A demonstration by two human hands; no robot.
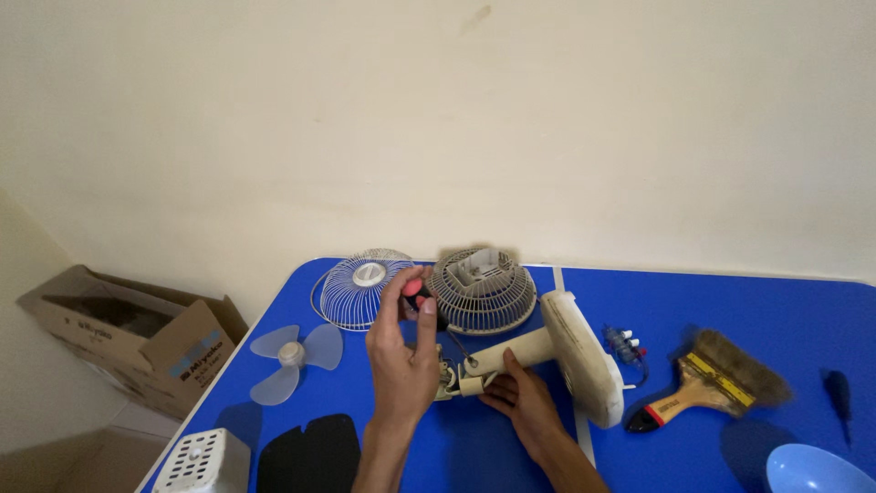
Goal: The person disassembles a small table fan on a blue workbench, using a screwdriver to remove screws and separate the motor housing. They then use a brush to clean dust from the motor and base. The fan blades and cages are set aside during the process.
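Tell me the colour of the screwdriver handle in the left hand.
Red and black screwdriver handle, gripped by the left hand; head view.

On the table (730,301), the fan stand (547,351) lies near the middle, its base (584,358) to the right. Behind it sit two grilles: the front grille (360,288) left, the rear grille (482,290) right. The blade (292,356) lies left of the stand, with a mat (310,452) and a vented cover (203,461) nearer the front edge. Right of the base lie a small part (625,345), then a brush (716,382), then a bowl (812,470) at the front corner. A box (128,333) stands on the floor, left of the table.
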